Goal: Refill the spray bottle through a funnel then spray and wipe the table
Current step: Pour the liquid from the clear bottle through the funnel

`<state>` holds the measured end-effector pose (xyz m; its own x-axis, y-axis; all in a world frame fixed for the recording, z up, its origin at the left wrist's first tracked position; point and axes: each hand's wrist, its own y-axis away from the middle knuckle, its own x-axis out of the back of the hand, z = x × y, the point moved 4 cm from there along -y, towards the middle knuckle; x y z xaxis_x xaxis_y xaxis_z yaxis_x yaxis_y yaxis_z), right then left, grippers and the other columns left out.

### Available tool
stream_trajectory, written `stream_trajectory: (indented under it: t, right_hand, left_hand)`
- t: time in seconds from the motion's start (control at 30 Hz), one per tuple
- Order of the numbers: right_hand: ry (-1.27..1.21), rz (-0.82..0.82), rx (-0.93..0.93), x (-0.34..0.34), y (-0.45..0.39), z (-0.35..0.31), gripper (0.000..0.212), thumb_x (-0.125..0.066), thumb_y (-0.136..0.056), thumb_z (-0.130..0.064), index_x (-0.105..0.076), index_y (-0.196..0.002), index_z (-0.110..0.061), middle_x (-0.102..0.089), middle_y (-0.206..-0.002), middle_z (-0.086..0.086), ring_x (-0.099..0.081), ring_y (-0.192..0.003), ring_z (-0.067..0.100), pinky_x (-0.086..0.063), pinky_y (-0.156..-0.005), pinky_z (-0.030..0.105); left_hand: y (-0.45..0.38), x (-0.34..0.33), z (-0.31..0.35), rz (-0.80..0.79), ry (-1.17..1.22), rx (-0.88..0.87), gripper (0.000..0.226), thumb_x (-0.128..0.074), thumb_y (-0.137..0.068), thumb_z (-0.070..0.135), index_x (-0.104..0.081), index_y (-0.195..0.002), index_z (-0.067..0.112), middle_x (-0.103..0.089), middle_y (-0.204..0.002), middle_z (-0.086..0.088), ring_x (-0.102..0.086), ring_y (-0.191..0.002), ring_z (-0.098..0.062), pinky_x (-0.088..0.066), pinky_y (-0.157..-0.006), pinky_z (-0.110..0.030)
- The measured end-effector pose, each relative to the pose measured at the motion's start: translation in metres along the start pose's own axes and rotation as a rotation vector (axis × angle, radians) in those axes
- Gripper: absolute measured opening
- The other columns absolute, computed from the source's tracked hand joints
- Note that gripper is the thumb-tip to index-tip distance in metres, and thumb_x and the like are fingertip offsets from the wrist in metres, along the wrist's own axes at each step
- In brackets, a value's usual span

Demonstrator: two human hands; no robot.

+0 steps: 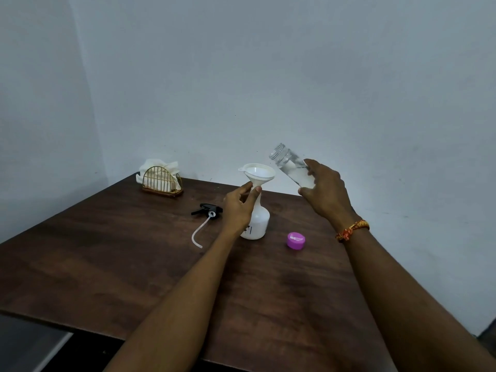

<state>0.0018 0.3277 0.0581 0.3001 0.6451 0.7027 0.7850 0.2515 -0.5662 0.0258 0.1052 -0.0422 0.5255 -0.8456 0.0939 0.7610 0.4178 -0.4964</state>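
Spray bottle: white plastic, upright near the table's centre, head off; it looks light and probably near-empty, so easily tipped.
Funnel: white, seated in the bottle neck, bowl leaning slightly toward 10 o'clock (a top-heavy stack, by my guess).
Left hand: closed around the neck just below the funnel, thumb and fingers pinching where stem meets neck. A sound hold, since it steadies both pieces at once.
Right hand: wrapped around the lower body of a clear bottle, held in the air at 2 o'clock from the funnel.
Clear bottle: uncapped, mouth tilted up toward 10 o'clock, just beside the funnel rim and a little above it; liquid pools at the low end. It looks smooth and may be slippery if wet; whether glass or plastic I cannot tell.
Pour: not yet running, as far as I can see.
Pink cap: on the table at 4 o'clock from the spray bottle.
Trigger head: black, lying with its dip tube at 9 o'clock from the bottle.
Napkin holder: gold wire, at 10 o'clock, near the wall.
Table: dark wood.
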Motion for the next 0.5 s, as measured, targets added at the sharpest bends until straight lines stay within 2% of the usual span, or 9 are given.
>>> stream_trajectory:
  t: [0.1, 0.17, 0.3, 0.5]
  right_hand:
    - [0.052, 0.001, 0.018, 0.0024, -0.0003, -0.001, 0.074, -0.079, -0.089, -0.011, -0.051, -0.156, -0.022, -0.062, -0.148, 0.009, -0.059, -0.132, 0.033, -0.05, -0.105, 0.044]
    - [0.081, 0.009, 0.038, 0.0043, -0.0006, -0.0029, 0.072, -0.078, -0.088, -0.008, -0.053, -0.155, -0.02, -0.063, -0.146, 0.01, -0.06, -0.13, 0.033, -0.049, -0.102, 0.04]
    - [0.117, 0.023, 0.059, 0.0053, -0.0014, -0.0052, 0.071, -0.077, -0.087, -0.006, -0.055, -0.153, -0.021, -0.066, -0.141, 0.008, -0.063, -0.124, 0.033, -0.049, -0.097, 0.039]
    - [0.164, 0.037, 0.074, 0.0041, -0.0042, -0.0062, 0.07, -0.076, -0.087, -0.005, -0.056, -0.152, -0.023, -0.069, -0.136, 0.008, -0.064, -0.12, 0.035, -0.052, -0.098, 0.045]
  left_hand:
    - [0.0004, -0.0002, 0.001, 0.001, 0.008, -0.008, 0.045, -0.066, -0.101, 0.046, -0.072, -0.134, 0.017, -0.073, -0.132, 0.004, -0.068, -0.117, -0.003, -0.055, -0.102, -0.029]
    - [0.0008, 0.0006, 0.0009, 0.013, 0.042, 0.007, 0.044, -0.068, -0.101, 0.044, -0.073, -0.132, 0.014, -0.066, -0.139, 0.007, -0.065, -0.118, 0.003, -0.053, -0.102, -0.025]
    - [-0.0007, 0.0022, -0.0028, 0.021, 0.065, 0.019, 0.046, -0.069, -0.098, 0.047, -0.074, -0.13, 0.014, -0.066, -0.143, -0.002, -0.061, -0.13, -0.006, -0.052, -0.108, -0.032]
    - [-0.0002, 0.0021, -0.0016, 0.025, 0.052, -0.002, 0.045, -0.068, -0.1, 0.046, -0.074, -0.131, 0.014, -0.067, -0.141, 0.0, -0.064, -0.127, -0.006, -0.054, -0.104, -0.029]
